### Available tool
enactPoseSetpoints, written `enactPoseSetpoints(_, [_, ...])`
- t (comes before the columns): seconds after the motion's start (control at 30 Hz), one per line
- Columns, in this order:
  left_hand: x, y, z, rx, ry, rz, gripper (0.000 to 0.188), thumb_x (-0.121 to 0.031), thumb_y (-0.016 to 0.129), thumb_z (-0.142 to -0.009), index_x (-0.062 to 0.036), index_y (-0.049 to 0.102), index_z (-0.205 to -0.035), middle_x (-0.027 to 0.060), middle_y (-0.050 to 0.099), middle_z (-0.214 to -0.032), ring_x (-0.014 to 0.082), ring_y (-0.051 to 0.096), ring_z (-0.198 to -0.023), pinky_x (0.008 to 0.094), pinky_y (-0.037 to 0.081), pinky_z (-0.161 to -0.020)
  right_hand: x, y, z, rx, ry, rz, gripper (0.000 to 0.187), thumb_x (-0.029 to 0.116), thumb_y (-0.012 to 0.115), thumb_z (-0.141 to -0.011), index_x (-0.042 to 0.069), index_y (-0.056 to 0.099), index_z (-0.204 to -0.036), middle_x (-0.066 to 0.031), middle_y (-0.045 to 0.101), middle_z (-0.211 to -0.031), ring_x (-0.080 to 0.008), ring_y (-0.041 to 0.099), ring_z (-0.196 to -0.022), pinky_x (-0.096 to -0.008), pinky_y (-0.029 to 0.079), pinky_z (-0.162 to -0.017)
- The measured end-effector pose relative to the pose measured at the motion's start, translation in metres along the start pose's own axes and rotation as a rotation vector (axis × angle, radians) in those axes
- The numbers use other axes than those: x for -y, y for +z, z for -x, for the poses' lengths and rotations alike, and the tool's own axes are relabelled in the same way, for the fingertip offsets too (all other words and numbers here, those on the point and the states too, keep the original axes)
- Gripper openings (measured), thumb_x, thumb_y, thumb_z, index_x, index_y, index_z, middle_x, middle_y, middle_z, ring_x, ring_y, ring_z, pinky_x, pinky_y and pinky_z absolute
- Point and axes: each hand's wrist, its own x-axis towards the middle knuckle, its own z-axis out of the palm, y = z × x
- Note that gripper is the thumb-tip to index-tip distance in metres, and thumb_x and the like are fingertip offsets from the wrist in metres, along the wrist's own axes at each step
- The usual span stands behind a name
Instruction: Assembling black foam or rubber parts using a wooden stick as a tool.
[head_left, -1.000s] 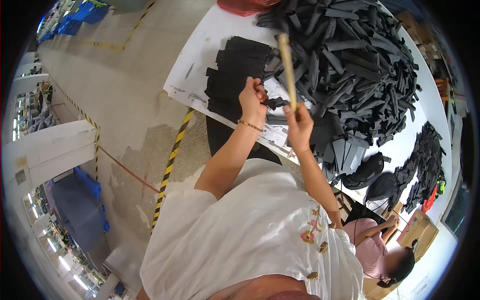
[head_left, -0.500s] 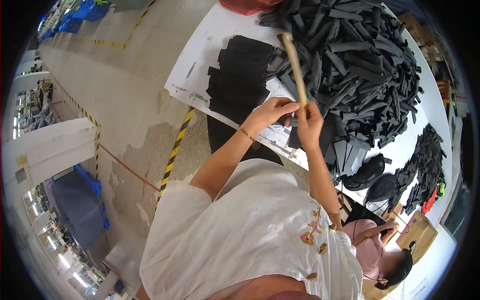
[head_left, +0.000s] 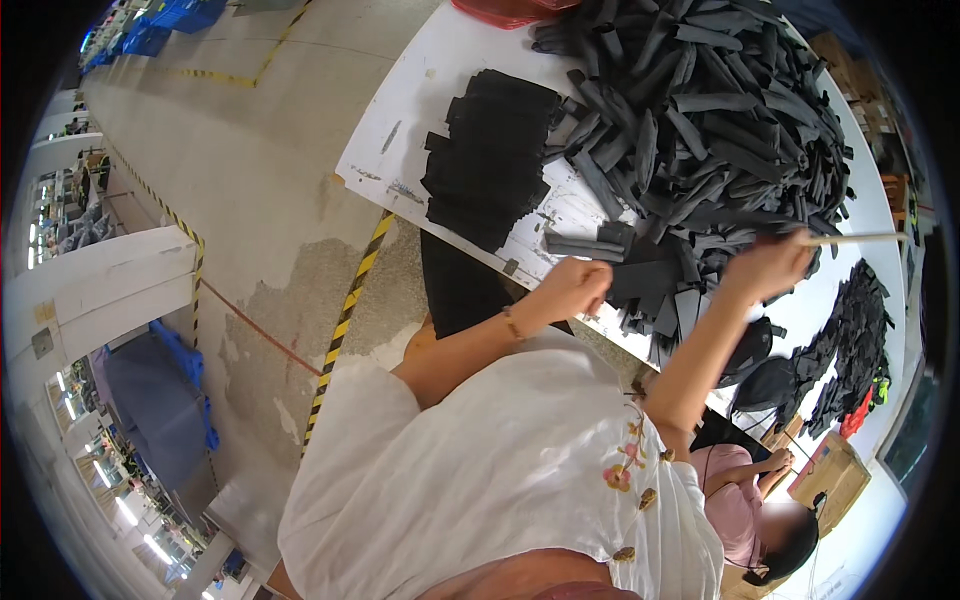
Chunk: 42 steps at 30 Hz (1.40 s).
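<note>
My right hand (head_left: pixel 772 266), smeared by motion, is closed around a thin pale wooden stick (head_left: pixel 862 239) that points right, past the large heap of dark grey fabric tubes (head_left: pixel 740 120). At the table's near edge my left hand (head_left: pixel 580 290) is closed, fingers curled in. Whether it holds anything is hidden. Its fingertips are close to a flat dark fabric piece (head_left: pixel 645 280). Just beyond it lies a rolled grey tube (head_left: pixel 583 246). Flattened black pieces are stacked in an overlapping row (head_left: pixel 490 155) at the table's left.
The white table (head_left: pixel 385 150) also bears a red bag (head_left: pixel 510 10), black pouches (head_left: pixel 765 385) and a second dark heap (head_left: pixel 850 340). A person in pink (head_left: pixel 730 500) sits at the lower right beside a cardboard box (head_left: pixel 835 470). Yellow-black tape (head_left: pixel 345 330) marks the floor at left.
My hands have parted. The right one swung right with the stick, which turned from upright to level. The left moved slightly nearer me, and a rolled grey tube now shows beyond it.
</note>
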Motion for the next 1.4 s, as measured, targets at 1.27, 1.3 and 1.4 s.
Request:
enactPoseSetpoints(1.27, [-0.073,-0.094,-0.043,-0.498,0.685,-0.765,0.047,-0.017,0.074,-0.071,-0.0125,0.056,-0.114,0.0039,0.052,-0.120,0.0241,0.048,-0.116,0.0420,0.038,-0.098,-0.068,-0.002,0.138,1.202,0.283,0.239,0.019,0.015,0.056,-0.096,0.000,0.056,-0.085,0.0005,0.051,-0.066,-0.0052,0.046,-0.065,-0.0235,0.039,-0.058])
enactPoseSetpoints(1.3, [-0.069,-0.098,-0.040,-0.858,0.612,-0.406,0.061,-0.017,0.073,-0.074,-0.0129,0.047,-0.129,0.0064,0.050,-0.125,0.0244,0.049,-0.117,0.0429,0.039,-0.099,-0.067,-0.002,0.145,1.202,0.283,0.237,0.019,0.015,0.056,-0.096,0.000,0.056,-0.085,0.0005,0.051,-0.066,-0.0052,0.046,-0.065,-0.0235,0.039,-0.058])
enactPoseSetpoints(1.4, [0.002,-0.105,-0.033,-0.196,0.078,1.078,0.049,-0.011,0.064,-0.087,-0.0033,0.044,-0.131,0.0135,0.059,-0.113,0.0284,0.059,-0.108,0.0417,0.049,-0.093,-0.057,0.002,0.168,1.285,0.353,0.138,0.015,0.012,0.059,-0.093,-0.003,0.059,-0.091,-0.0022,0.054,-0.063,-0.0062,0.049,-0.060,-0.0254,0.041,-0.054])
